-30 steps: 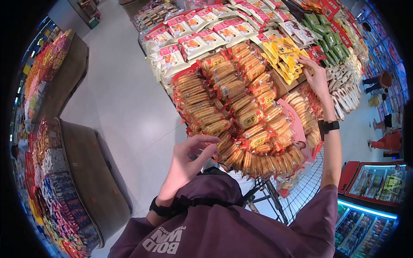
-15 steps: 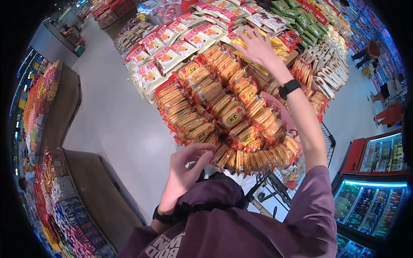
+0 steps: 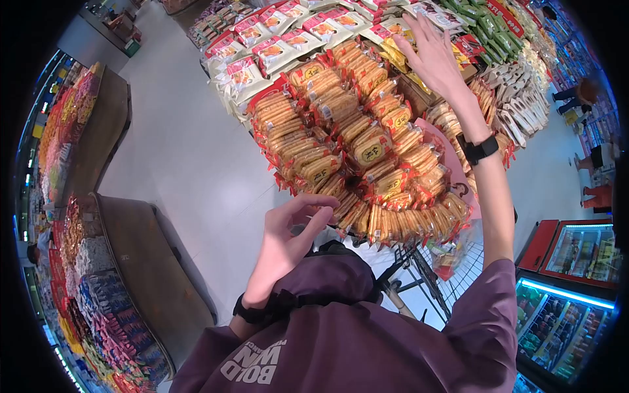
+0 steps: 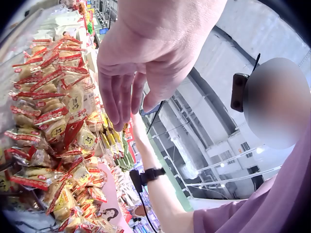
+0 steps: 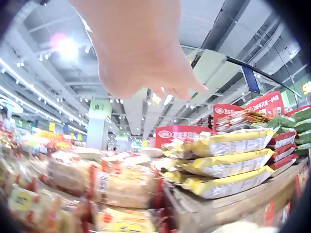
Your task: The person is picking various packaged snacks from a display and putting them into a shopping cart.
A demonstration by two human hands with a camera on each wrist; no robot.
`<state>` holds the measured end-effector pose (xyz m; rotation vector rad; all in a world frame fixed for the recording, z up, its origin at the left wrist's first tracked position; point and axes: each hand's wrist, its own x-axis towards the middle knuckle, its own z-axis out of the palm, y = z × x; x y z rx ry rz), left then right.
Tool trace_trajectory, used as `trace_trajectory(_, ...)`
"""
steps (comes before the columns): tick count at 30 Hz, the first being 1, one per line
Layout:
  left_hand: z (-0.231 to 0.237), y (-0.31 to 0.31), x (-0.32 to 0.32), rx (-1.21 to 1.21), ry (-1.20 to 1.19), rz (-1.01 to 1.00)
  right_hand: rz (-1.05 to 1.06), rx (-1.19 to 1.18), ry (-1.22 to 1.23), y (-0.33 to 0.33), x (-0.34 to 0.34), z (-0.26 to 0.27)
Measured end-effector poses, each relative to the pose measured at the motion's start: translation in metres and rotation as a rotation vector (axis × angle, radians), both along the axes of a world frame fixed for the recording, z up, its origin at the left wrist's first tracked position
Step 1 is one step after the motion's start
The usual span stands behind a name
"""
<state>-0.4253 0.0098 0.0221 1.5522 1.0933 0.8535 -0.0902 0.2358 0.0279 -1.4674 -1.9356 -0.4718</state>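
My right hand [image 3: 432,59] reaches over the yellow packets [image 3: 394,57] with its fingers spread, holding nothing. In the right wrist view that hand [image 5: 146,58] is above the stacked yellow packets [image 5: 228,162], with a visible gap. My left hand [image 3: 282,229], near my body, has loosely bent fingers and nothing in them; it is beside the front of the clear-wrapped, red-edged biscuit packs [image 3: 370,154]. The left wrist view shows the left hand [image 4: 146,53] with its fingers hanging down, to the right of the biscuit packs [image 4: 53,107].
White-and-pink packets [image 3: 275,51] lie at the display's far left, green packets [image 3: 491,33] at its far right. A wire cart [image 3: 458,281] stands at the display's near right. Another filled shelf [image 3: 147,262] is at left, fridges [image 3: 567,314] at right, with people beyond.
My right hand has moved from the near right side of the yellow packets to over them, its fingers now spread. The left hand keeps its pose. The head view has shifted slightly.
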Motion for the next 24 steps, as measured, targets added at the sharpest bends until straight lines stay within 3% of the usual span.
trace_trajectory(4,-0.012,-0.002,-0.004,-0.054,-0.038,-0.058,0.178,-0.076,0.275,-0.124,-0.042,0.014)
trace_trajectory(6,-0.02,-0.001,-0.006,-0.081,-0.06,-0.1,0.241,-0.189,0.266,-0.193,-0.067,0.011)
trace_trajectory(9,-0.031,0.001,-0.005,-0.115,-0.046,-0.175,0.508,-0.365,0.315,-0.267,-0.11,-0.013)
trace_trajectory(10,-0.037,0.0,-0.003,-0.009,-0.047,-0.207,0.537,-0.36,0.301,-0.282,-0.127,-0.023)
trace_trajectory(11,-0.044,-0.002,-0.001,0.096,-0.045,-0.241,0.582,-0.303,0.315,-0.291,-0.146,-0.038)
trace_trajectory(15,-0.071,-0.007,-0.005,-0.056,-0.304,-0.327,0.494,-0.232,0.368,-0.305,-0.205,-0.064)
trace_trajectory(19,-0.08,-0.024,-0.045,-0.11,-0.15,-0.215,0.562,-0.357,0.389,-0.31,-0.224,-0.072)
trace_trajectory(22,-0.089,-0.045,-0.083,-0.171,0.108,-0.253,0.592,-0.431,0.395,-0.325,-0.23,-0.087)
trace_trajectory(24,-0.099,-0.059,-0.098,-0.212,0.079,-0.292,0.57,-0.45,0.355,-0.34,-0.225,-0.094)
